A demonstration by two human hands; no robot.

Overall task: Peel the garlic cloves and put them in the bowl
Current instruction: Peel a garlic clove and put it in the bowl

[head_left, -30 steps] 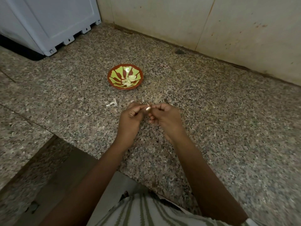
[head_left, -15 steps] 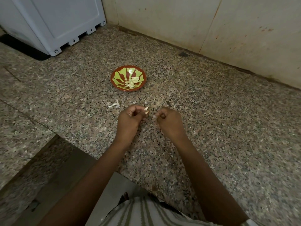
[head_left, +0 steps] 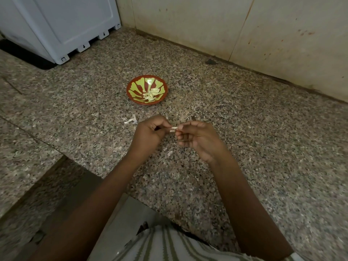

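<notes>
A small pale garlic clove [head_left: 173,128] sits between my two hands above the speckled granite counter [head_left: 254,147]. My left hand [head_left: 150,132] has its fingers curled and pinches the clove's left end. My right hand [head_left: 197,137] pinches the other end with thumb and forefinger, its other fingers loosely curled. Behind the hands stands the red bowl with green leaf pattern [head_left: 135,87], holding several peeled cloves [head_left: 151,94] on its near right side.
Bits of white garlic skin [head_left: 131,120] lie left of my left hand, and a small flake [head_left: 170,153] lies under the hands. A white appliance [head_left: 62,25] stands at the back left. A tiled wall [head_left: 244,31] runs behind. The counter edge drops off at lower left.
My hands, apart half a second ago, have come back together on the clove. The right hand's fingers have loosened from a fist. The view has shifted slightly.
</notes>
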